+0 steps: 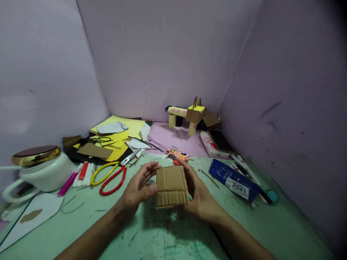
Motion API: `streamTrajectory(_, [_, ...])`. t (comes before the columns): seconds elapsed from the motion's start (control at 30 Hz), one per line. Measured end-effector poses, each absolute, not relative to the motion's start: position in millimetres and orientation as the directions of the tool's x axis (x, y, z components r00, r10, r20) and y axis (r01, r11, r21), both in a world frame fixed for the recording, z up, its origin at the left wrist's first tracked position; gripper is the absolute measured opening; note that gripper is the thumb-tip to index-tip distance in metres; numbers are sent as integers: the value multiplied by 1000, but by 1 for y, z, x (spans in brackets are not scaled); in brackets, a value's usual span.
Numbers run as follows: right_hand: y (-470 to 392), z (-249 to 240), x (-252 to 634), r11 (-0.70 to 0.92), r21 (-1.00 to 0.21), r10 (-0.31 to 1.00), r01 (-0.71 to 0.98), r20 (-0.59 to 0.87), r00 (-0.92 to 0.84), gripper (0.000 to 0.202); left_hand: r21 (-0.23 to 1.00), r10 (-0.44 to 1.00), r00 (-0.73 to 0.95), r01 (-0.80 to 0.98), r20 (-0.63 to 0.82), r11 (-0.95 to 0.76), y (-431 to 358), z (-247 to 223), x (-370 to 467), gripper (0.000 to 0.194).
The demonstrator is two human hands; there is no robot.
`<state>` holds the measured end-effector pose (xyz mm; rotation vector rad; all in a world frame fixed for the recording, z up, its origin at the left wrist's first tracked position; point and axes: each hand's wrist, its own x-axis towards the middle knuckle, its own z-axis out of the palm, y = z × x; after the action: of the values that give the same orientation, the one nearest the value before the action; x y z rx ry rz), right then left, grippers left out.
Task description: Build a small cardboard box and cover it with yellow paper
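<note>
Green surface (146, 245) spreads below; the right hand (199, 195) is grasping, the left hand (138, 189) sits loose opposite, and between them, the cardboard box (170, 182)! One-sided support could tip it; hard squeezing might crush its walls.

Seen from the middle of the view, the one text that reads clearly lies at 4 o'clock: the number "2041", in bold dark digits on a white label (233, 184). The label sits on a blue packet (251, 183), and its digits run on a slant toward 4 o'clock. On the same packet, toward 10 o'clock from the label, stand pale characters (221, 172), too blurred to read. Between 3 and 4 o'clock, a white pack (210, 147) bears red markings; whether they are letters cannot be told
</note>
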<state>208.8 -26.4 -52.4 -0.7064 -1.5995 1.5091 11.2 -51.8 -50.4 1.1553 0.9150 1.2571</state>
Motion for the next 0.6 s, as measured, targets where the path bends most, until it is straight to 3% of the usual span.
streamTrajectory(0.13, [-26,-60,209,309,-949,843,-59,302,-444,94,989,985,170,-144,1,24,-54,-50,17,84])
streamTrajectory(0.33, [-27,-61,212,420,-907,781,-41,384,-492,90,973,966,256,-208,-42,97,-56,-42,17,81])
streamTrajectory(0.6, [-30,-63,210,465,-884,806,52,398,-439,90,979,999,21,-196,-44,47,-57,-37,18,59])
